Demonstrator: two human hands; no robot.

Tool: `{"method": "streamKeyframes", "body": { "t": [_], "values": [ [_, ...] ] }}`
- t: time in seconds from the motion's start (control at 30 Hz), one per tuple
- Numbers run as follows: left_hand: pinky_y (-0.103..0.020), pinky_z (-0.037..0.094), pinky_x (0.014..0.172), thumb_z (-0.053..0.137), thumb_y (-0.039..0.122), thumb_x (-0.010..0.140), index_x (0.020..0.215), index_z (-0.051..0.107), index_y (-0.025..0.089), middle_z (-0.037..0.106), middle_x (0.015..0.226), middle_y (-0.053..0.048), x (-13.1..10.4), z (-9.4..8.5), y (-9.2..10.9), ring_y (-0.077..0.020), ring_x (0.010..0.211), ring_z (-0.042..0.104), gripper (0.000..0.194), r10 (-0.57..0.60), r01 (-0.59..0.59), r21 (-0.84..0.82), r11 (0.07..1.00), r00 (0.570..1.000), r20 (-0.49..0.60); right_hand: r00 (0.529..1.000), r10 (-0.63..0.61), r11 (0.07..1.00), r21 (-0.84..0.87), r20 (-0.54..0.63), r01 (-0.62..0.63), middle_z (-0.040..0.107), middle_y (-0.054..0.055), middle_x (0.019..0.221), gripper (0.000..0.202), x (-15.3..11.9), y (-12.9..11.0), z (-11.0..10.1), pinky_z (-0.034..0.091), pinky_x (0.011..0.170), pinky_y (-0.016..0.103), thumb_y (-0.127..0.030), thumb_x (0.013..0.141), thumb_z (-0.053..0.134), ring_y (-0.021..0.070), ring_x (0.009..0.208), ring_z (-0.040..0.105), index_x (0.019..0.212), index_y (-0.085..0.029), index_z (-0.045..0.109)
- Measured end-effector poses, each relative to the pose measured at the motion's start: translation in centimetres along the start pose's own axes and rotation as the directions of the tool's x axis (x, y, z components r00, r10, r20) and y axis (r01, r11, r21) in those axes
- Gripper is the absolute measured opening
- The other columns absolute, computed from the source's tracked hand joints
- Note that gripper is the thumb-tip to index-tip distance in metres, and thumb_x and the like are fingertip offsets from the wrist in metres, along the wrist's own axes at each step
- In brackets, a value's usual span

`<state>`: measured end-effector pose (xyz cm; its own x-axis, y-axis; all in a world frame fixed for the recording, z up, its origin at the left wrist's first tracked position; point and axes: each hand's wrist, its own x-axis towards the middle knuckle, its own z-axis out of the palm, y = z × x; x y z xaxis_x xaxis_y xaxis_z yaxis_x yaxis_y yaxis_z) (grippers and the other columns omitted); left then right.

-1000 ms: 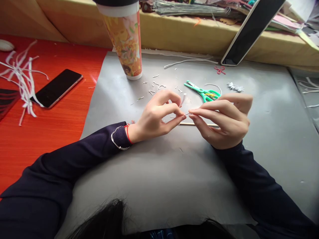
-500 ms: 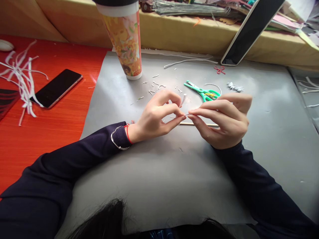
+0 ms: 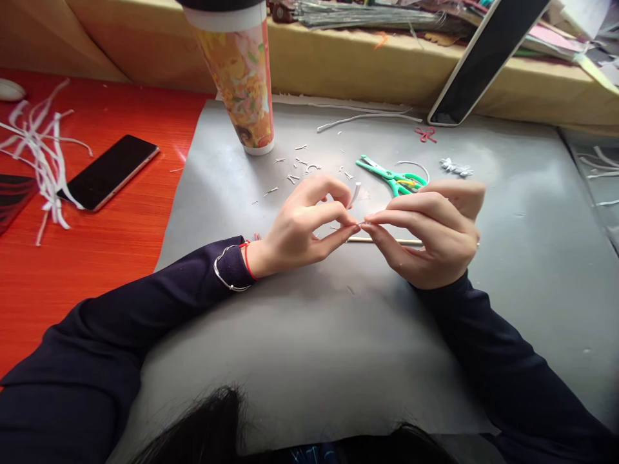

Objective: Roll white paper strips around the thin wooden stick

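Between the fingertips of both hands runs a thin strand (image 3: 362, 223), too small to make out well. My left hand (image 3: 309, 225) pinches its left end with thumb and index finger, and a white strip (image 3: 356, 193) sticks up beside its curled fingers. From the right, my right hand (image 3: 432, 235) pinches the strand close to the left fingertips. A thin pale stick (image 3: 387, 240) lies on the grey mat (image 3: 290, 361) under the hands. Just beyond them are green-handled scissors (image 3: 391, 177), with something small and yellow at the handles.
Small white scraps (image 3: 300, 161) lie beyond my left hand. A tall patterned cup (image 3: 242, 84) stands behind them. At the back right are a red bow (image 3: 425, 135), a grey-white knotted piece (image 3: 456, 168) and a leaning black device (image 3: 488, 64). A phone (image 3: 111, 171) and white strips (image 3: 46, 154) lie left.
My right hand has shifted very slightly left, closer to my left fingertips. My left hand keeps nearly the same place and pinch.
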<state>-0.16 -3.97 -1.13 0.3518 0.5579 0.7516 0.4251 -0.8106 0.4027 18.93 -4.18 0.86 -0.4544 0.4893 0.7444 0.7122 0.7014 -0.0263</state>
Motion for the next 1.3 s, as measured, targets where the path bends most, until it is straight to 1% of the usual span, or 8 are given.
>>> {"method": "streamKeyframes", "body": {
  "t": [0.23, 0.33, 0.47, 0.67, 0.83, 1.03, 1.13, 1.3],
  "values": [
    [-0.04, 0.045, 0.076, 0.059, 0.033, 0.079, 0.1, 0.057, 0.027, 0.053, 0.102, -0.007, 0.0, -0.2, 0.0, -0.0225, 0.097, 0.052, 0.021, -0.042, 0.046, 0.057, 0.997, 0.997, -0.067, 0.998, 0.042, 0.998, 0.042, 0.039, -0.043, 0.056, 0.003, 0.07, 0.011, 0.3, 0.3, 0.3, 0.039, 0.072, 0.037, -0.037, 0.077, 0.061, 0.0209, 0.082, 0.047, 0.075, -0.026, 0.063],
    [-0.04, 0.044, 0.08, 0.058, 0.033, 0.08, 0.105, 0.055, 0.027, 0.057, 0.099, -0.005, 0.0, -0.1, 0.0, -0.0212, 0.094, 0.053, 0.026, -0.04, 0.041, 0.052, 0.998, 0.999, -0.015, 0.995, 0.053, 0.996, 0.068, 0.081, -0.059, 0.056, 0.003, 0.067, 0.012, 0.4, 0.3, 0.4, 0.04, 0.071, 0.037, -0.037, 0.078, 0.06, 0.0201, 0.078, 0.048, 0.074, -0.026, 0.064],
    [-0.035, 0.042, 0.081, 0.057, 0.03, 0.082, 0.102, 0.058, 0.025, 0.063, 0.087, -0.002, -0.1, 0.1, 0.2, -0.0172, 0.085, 0.057, 0.02, -0.081, 0.082, -0.008, 0.997, 0.992, 0.096, 0.983, 0.114, 0.987, 0.098, 0.144, -0.129, 0.059, 0.003, 0.068, 0.014, 0.4, 0.2, 0.6, 0.041, 0.07, 0.038, -0.037, 0.079, 0.059, 0.0209, 0.078, 0.05, 0.073, -0.027, 0.065],
    [-0.029, 0.044, 0.076, 0.058, 0.03, 0.081, 0.086, 0.065, 0.022, 0.066, 0.079, -0.002, 0.2, 0.1, 0.2, -0.0135, 0.075, 0.059, 0.012, -0.226, 0.239, -0.141, 0.961, 0.969, 0.104, 0.969, 0.092, 0.966, 0.215, 0.23, -0.143, 0.063, 0.002, 0.07, 0.016, 0.5, 0.3, 0.9, 0.042, 0.073, 0.037, -0.039, 0.079, 0.059, 0.0186, 0.075, 0.052, 0.075, -0.025, 0.066],
    [-0.026, 0.046, 0.068, 0.063, 0.031, 0.076, 0.085, 0.066, 0.019, 0.066, 0.079, -0.003, 0.7, -0.1, -0.3, -0.013, 0.072, 0.06, 0.016, -0.455, 0.458, -0.317, 0.83, 0.886, 0.089, 0.919, 0.009, 0.973, 0.208, 0.395, -0.099, 0.063, 0.004, 0.082, 0.027, 0.2, 1.6, 0.8, 0.041, 0.077, 0.036, -0.041, 0.075, 0.063, 0.0197, 0.083, 0.051, 0.094, -0.022, 0.063],
    [-0.029, 0.05, 0.072, 0.066, 0.035, 0.072, 0.09, 0.066, 0.017, 0.068, 0.085, -0.005, 1.1, -0.2, -1.0, -0.0163, 0.079, 0.064, 0.025, -0.616, 0.615, -0.526, 0.587, 0.762, 0.202, 0.818, -0.067, 0.992, 0.129, 0.571, -0.009, 0.056, 0.009, 0.093, 0.01, -0.8, 2.5, 0.7, 0.04, 0.079, 0.037, -0.026, 0.08, 0.054, 0.0222, 0.088, 0.048, 0.081, -0.017, 0.059],
    [-0.029, 0.05, 0.073, 0.066, 0.036, 0.073, 0.094, 0.066, 0.018, 0.069, 0.082, -0.005, 1.2, -0.3, -1.3, -0.0165, 0.079, 0.064, 0.028, -0.654, 0.669, -0.534, 0.517, 0.711, 0.258, 0.842, -0.015, 0.998, 0.053, 0.539, -0.016, 0.057, 0.01, 0.089, 0.01, -0.9, 2.2, 0.9, 0.04, 0.074, 0.034, -0.02, 0.082, 0.047, 0.0214, 0.083, 0.05, 0.082, -0.016, 0.056],
    [-0.028, 0.049, 0.07, 0.066, 0.039, 0.073, 0.097, 0.067, 0.018, 0.07, 0.084, -0.006, 1.3, -0.5, -1.2, -0.0154, 0.076, 0.063, 0.032, -0.667, 0.714, -0.508, 0.481, 0.674, 0.317, 0.909, 0.285, 0.958, -0.062, 0.303, -0.279, 0.06, 0.001, 0.068, 0.013, -0.5, 1.7, 0.7, 0.035, 0.054, 0.025, -0.025, 0.086, 0.045, 0.0135, 0.056, 0.051, 0.092, -0.019, 0.054]
  ]
}}
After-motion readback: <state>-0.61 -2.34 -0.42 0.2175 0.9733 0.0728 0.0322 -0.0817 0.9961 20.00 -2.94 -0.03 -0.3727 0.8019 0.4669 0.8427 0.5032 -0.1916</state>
